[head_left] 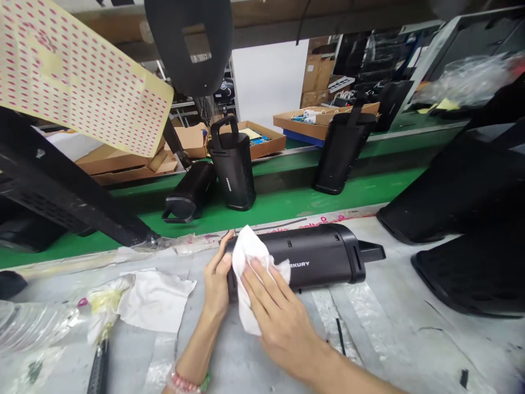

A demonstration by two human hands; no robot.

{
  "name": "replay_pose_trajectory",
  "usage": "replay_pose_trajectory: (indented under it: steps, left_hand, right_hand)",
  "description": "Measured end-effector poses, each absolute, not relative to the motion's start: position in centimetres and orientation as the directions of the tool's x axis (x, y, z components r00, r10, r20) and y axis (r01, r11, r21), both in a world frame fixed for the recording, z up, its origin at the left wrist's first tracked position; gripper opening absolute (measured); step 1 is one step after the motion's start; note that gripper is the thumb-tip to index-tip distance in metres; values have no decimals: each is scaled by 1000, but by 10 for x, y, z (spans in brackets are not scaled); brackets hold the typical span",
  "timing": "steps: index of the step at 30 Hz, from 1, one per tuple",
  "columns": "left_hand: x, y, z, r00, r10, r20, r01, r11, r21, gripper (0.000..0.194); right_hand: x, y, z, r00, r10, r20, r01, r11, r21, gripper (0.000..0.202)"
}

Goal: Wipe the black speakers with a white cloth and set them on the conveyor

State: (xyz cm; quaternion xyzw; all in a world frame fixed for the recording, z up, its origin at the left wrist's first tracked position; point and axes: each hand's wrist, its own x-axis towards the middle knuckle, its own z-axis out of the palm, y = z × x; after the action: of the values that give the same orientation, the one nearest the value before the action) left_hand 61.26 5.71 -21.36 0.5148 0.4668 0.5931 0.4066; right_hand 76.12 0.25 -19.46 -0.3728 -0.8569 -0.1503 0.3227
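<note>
Black speakers, white cloths, green belt

The speaker [315, 257] lying on the grey desk [410, 328] is matt black with small white lettering on its side; the cloth [250, 257] pressed on it is plain white, as is the second cloth [151, 298] to the left, whose end is stained yellow. Beyond the desk the conveyor belt [287, 205] is bright green, and the three speakers on it [233, 164] [189, 191] [342, 150] are black too. Far left hangs a tan sheet [82, 76] patterned with rows of small pink-red dots. The cardboard boxes [262, 137] are brown. The left wrist wears a pink-and-green bead bracelet [186, 382].
</note>
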Motion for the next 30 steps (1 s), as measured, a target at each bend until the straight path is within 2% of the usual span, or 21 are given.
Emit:
replay_pose_trajectory:
  steps: [4,7,10,20,23,26,30]
  left_hand:
    - [612,58,-215,-133,958,254,17,-254,967,53]
    - [611,58,-214,-130,961,244,23,-243,970,52]
    - [612,58,-213,-133,961,240,20,-240,971,53]
    - [614,57,-215,-164,955,246,-2,-250,968,50]
    - [614,56,-217,-153,957,247,-10,-252,968,54]
    - [616,55,-218,-142,961,238,-14,-242,970,55]
    - [615,53,-219,-132,965,227,-39,-234,972,52]
  right_hand:
    - [806,-1,-205,-550,520,653,722,690,60,55]
    - [842,12,-199,-403,583,706,850,525,52,64]
    - [866,17,-195,-313,642,700,915,401,41,68]
    - [858,6,-205,-194,669,717,944,327,-50,66]
    - [856,7,-205,-158,675,721,947,310,-82,66]
    - [839,10,-201,-177,679,712,940,331,-82,66]
    - [789,12,-189,-351,639,685,861,508,-32,56]
